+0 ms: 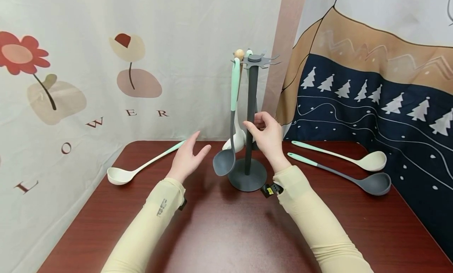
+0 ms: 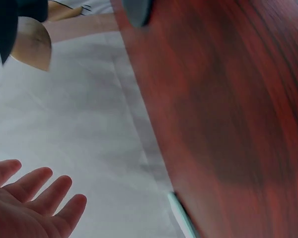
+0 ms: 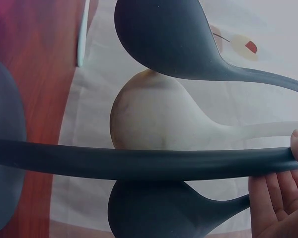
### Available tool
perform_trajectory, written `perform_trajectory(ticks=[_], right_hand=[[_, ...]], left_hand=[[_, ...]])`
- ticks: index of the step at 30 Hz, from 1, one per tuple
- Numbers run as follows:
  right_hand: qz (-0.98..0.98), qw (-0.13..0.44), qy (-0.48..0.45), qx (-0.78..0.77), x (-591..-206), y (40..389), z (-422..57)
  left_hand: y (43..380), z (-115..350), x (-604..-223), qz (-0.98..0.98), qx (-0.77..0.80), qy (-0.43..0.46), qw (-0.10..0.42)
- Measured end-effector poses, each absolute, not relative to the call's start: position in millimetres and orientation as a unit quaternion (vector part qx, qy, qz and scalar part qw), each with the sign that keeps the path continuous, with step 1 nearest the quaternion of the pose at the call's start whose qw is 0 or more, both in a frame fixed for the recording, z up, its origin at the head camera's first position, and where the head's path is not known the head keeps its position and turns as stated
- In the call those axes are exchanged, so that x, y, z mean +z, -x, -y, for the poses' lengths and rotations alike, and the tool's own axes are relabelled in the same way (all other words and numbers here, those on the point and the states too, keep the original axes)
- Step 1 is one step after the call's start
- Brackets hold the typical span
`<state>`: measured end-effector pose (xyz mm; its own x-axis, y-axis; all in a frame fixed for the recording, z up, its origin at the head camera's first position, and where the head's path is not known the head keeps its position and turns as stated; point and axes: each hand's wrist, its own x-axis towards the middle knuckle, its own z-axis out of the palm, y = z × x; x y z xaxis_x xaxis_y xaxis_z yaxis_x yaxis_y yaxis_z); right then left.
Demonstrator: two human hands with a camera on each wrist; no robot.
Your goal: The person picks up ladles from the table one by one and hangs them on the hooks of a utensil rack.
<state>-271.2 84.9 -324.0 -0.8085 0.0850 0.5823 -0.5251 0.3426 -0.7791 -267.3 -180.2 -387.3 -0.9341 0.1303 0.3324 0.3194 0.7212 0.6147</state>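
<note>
At the middle of the table (image 1: 219,237), a stand (image 1: 252,104) is being gripped by its post in the right hand (image 1: 267,138), thumb and fingers curled round it. A gray ladle (image 1: 223,163) is being carried on its hooks. Near the handle of a white ladle (image 1: 120,176), the left hand (image 1: 185,158) is being held out, fingers extended, thumb apart. "L O W E R" is being displayed on the backdrop (image 1: 198,68); dark print (image 1: 161,207) on the left sleeve (image 1: 143,226) is being rendered too small to read.

the pale yellow left sleeve (image 1: 146,226) bears dark markings (image 1: 162,207).
</note>
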Motion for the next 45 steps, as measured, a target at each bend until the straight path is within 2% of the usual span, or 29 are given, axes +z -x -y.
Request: perform_trajectory(ticks=[13, 30, 45], right_hand=[[0.772, 0.274, -0.144, 0.555, -324.5, 272.0, -85.2], [0.774, 0.276, -0.148, 0.55, -325.2, 272.9, -85.2], [0.771, 0.276, -0.148, 0.555, -324.9, 273.0, -85.1]], left_hand=[[273.1, 207.3, -398.5, 0.945, -0.286, 0.091, 0.127], [281.0, 243.3, -415.6, 0.962, -0.208, 0.055, 0.171], [283.0, 269.8, -419.0, 0.975, -0.185, 0.003, 0.122]])
